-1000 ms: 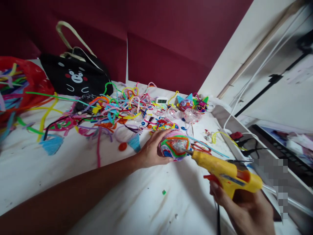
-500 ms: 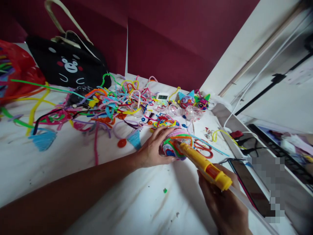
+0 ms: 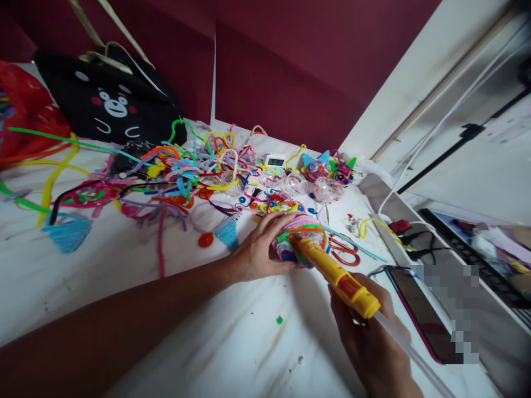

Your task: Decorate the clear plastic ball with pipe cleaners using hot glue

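My left hand (image 3: 261, 249) is wrapped round the left side of a ball covered in coloured pipe cleaners (image 3: 286, 246), pink, green, orange and blue. In my right hand (image 3: 369, 331) is a yellow hot glue gun (image 3: 332, 273), a clear glue stick (image 3: 415, 354) trailing from its back end. The gun's nozzle points at the ball's upper face and seems to touch it; the exact contact is hard to see. Just right of the ball lie orange-handled scissors (image 3: 344, 250), with a light blue pipe cleaner (image 3: 360, 246) beside them.
A heap of loose pipe cleaners (image 3: 199, 166) spreads behind my left hand. Further back stand a small digital clock (image 3: 274, 161), clear plastic balls (image 3: 327, 189) and a finished cat-eared ball (image 3: 316, 166). A black bag (image 3: 112, 105) is at the back left, a phone (image 3: 418, 312) at the right.
My right hand and the glue gun have shifted slightly left and up, the nozzle staying at the ball. My left hand keeps its hold. The view has moved a little.
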